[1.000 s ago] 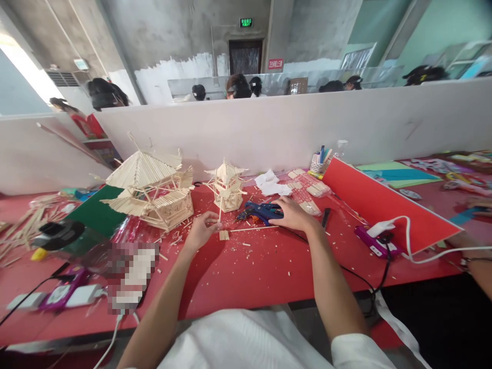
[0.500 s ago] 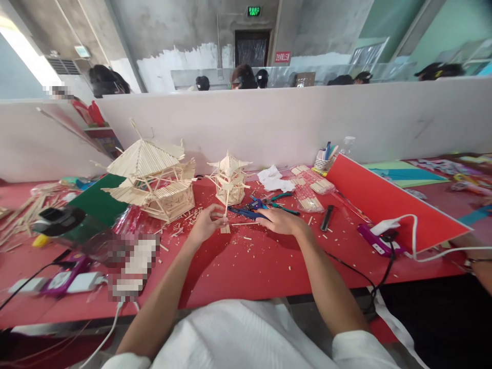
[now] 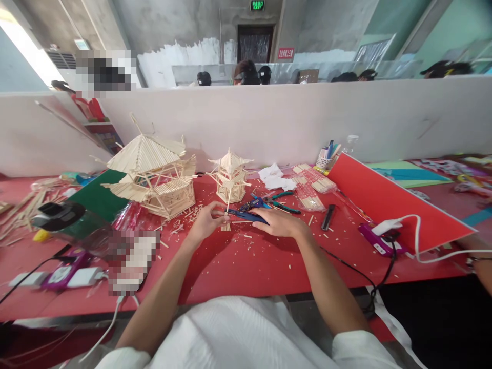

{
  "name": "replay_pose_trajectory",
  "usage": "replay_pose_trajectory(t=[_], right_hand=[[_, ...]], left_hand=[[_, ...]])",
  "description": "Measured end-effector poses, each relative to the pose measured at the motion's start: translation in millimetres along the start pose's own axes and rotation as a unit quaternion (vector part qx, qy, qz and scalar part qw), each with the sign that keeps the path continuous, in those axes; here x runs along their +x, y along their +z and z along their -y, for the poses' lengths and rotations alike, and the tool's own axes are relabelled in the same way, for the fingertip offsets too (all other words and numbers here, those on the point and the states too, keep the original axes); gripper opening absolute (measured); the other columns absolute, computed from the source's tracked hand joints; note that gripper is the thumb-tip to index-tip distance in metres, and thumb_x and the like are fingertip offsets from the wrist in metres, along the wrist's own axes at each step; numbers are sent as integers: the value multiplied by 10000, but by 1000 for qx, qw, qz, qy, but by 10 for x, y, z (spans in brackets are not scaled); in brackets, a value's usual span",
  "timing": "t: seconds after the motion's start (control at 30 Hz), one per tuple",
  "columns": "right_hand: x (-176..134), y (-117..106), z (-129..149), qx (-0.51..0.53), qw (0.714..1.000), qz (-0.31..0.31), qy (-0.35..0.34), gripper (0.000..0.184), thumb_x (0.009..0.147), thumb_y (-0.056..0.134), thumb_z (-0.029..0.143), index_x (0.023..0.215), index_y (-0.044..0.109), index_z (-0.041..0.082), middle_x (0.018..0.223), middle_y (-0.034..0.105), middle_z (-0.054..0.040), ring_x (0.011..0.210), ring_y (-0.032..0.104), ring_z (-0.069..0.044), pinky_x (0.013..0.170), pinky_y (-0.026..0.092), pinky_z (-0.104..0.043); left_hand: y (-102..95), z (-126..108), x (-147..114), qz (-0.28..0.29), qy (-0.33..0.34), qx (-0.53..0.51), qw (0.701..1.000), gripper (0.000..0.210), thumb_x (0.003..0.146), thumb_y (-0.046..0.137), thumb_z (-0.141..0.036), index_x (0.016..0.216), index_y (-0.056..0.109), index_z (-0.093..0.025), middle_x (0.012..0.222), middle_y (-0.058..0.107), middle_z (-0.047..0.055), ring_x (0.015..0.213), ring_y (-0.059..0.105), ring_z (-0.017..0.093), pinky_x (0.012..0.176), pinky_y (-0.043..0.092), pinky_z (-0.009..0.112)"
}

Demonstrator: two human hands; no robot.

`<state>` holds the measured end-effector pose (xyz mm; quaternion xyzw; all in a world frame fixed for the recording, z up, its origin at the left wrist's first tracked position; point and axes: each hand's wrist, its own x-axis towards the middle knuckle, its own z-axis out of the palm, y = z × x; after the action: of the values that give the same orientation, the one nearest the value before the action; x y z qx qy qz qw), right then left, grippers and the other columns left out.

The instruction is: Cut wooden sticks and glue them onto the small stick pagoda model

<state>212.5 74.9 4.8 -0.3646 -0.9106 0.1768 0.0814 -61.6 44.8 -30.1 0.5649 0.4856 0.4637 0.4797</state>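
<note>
My left hand (image 3: 205,224) is closed, with a thin wooden stick (image 3: 229,197) between its fingertips; the stick points up and away. My right hand (image 3: 281,222) grips dark blue-handled pliers (image 3: 249,216), whose jaws are at the stick, close to my left fingertips. Whether the jaws bite into it I cannot tell. Just beyond both hands stands a small pavilion model (image 3: 230,179) made of wooden sticks. A short row of joined sticks (image 3: 225,226) lies below my left fingertips.
A larger stick pavilion (image 3: 154,179) stands at the left, near a dark-lidded bottle (image 3: 73,225). Green-handled pliers (image 3: 282,197), a black-handled tool (image 3: 328,217) and bagged sticks (image 3: 312,187) lie at the right. Beyond are a red board (image 3: 395,205) and a purple power strip (image 3: 378,241).
My right hand has lifted the blue pliers slightly, bringing their jaws to the stick in my left hand. The left hand has barely moved. The view has shifted slightly.
</note>
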Motion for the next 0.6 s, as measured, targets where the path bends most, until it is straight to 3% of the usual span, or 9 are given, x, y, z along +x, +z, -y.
replay_pose_trajectory(t=[0.3,0.6], right_hand=[[59,55,180,-9,999,-23,-23,455,1015,414,481,1355,601,244,1296,684,-90,1154,651,-299,945,481,-392],[41,40,240,-28,999,-23,-26,444,1006,441,449,1420,558,336,1246,710,-48,1085,674,-272,877,482,-341]], left_hand=[[-18,8,-5,0,-31,-19,999,561,618,870,-343,1057,561,-182,729,731,10,730,736,212,715,610,350],[-66,17,-13,4,-47,-19,999,609,584,897,-313,1073,561,-176,718,728,1,704,731,199,719,609,359]])
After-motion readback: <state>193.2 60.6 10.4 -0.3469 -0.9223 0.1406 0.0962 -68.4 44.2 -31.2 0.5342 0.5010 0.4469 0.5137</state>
